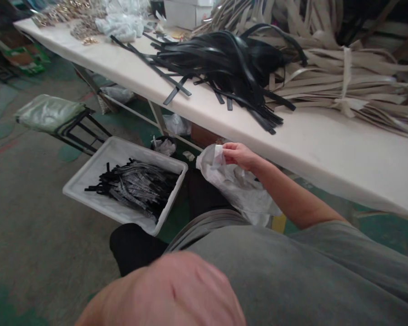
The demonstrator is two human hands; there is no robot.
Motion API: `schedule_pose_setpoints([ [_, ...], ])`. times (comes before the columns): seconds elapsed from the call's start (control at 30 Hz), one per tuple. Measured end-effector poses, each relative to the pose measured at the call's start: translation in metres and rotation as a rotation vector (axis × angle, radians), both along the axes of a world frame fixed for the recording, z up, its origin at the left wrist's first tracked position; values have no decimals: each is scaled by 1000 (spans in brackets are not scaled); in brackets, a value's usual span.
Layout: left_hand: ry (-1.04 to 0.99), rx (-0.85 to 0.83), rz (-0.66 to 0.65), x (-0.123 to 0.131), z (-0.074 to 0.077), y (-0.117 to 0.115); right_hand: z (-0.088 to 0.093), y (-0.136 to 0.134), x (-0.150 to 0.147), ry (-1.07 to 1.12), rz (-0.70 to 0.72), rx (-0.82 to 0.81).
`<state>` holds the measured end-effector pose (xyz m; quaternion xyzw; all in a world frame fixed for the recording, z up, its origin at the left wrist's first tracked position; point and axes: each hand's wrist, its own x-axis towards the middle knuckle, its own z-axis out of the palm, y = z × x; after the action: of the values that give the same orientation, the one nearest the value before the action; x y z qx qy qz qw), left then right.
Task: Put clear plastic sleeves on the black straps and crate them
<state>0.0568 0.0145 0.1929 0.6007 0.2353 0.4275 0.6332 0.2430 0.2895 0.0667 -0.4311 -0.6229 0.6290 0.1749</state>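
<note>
My right hand (pixel 238 155) is closed, with thumb and fingers pinching the upper edge of a white plastic bag (pixel 245 192). That bag hangs crumpled below the table's front edge, next to my leg. A small, brighter white piece shows at my fingertips; whether it belongs to the bag I cannot make out. Close to the camera, my left hand (pixel 187 290) is raised in front of my shirt, large and blurred, its fingers hidden from view. Down to the left, a white plastic bin (pixel 85 181) contains a heap of black and grey strips (pixel 136 183).
Black straps (pixel 224 59) lie piled on the long white table (pixel 326 149), some ends near its edge. Tied beige straps (pixel 370 81) are on the right. Gold-coloured metal pieces (pixel 85 22) lie at the far left. A stool (pixel 51 113) stands behind the bin.
</note>
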Motion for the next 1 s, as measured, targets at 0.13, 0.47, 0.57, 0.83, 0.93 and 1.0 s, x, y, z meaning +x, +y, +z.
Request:
schedule_pose_setpoints([
  [0.13,15,-172,719,-9,-63,32,46,-24,-46,349,104,-178],
  [0.47,-262,-502,768,-2,-161,64,76,-55,-171,520,298,-261],
  [0.57,-409,-616,898,-3,-162,38,59,-37,-192,453,138,-280],
  [0.83,-545,-718,1171,-8,-175,-20,5,-10,-215,371,-98,-425],
  [0.93,-556,-750,1225,-8,-178,-25,-12,-18,-218,342,-80,-452],
  [1.0,-565,-787,1276,-9,-181,-25,-26,-33,-213,272,-49,-500],
])
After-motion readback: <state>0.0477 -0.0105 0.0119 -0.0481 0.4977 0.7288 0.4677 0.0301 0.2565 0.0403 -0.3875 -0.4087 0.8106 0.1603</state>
